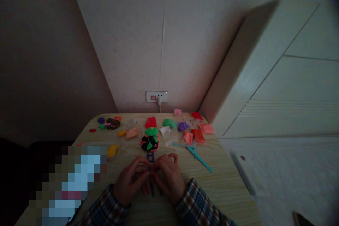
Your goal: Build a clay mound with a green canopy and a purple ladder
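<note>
My left hand (132,180) and my right hand (169,176) meet at the near middle of a light wooden table (225,187). Both pinch a thin purple clay ladder (150,158) that lies on the table; its rungs show above my fingers and a strip runs down between my hands. Just beyond the ladder stands a clay figure (150,140) in black, green and pink with a green top. Plaid sleeves cover both wrists.
Lumps and bags of clay lie across the far half of the table: red (150,122), green (169,123), purple (182,126), orange-red (198,136), yellow (112,150). Teal plastic tools (198,158) lie to the right. A wall socket (156,96) sits behind. A white door (278,88) stands on the right.
</note>
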A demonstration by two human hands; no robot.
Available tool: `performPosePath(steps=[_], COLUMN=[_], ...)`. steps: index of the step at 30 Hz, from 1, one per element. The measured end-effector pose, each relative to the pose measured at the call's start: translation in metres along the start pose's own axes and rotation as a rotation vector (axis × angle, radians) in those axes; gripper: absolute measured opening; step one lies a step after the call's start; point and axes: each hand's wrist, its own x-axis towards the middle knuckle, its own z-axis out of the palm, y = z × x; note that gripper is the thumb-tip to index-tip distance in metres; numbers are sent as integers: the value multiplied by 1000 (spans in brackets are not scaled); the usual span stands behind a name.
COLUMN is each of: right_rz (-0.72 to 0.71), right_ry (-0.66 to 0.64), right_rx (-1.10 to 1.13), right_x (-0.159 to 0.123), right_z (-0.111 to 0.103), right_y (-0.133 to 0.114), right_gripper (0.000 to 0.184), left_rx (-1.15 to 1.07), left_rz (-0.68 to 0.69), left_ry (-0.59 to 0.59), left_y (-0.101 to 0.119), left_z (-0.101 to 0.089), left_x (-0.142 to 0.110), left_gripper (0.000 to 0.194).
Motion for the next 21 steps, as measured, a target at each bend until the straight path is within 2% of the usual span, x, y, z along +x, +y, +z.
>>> performPosePath(steps=[9,16,21], right_rz=[-18,-73,-98], right_ry=[-37,48,86], right_rx=[115,40,34], right_x=[3,3,3], right_z=[-4,-4,-6], right_y=[-1,0,-2], right_gripper=[21,26,27], left_rx=[-48,-78,-24], left_rz=[7,-43,-27], left_ry=[4,-76,-41], left_y=[10,7,5], left_z=[2,2,1], left_x=[-3,-5,-6], left_gripper=[39,47,43])
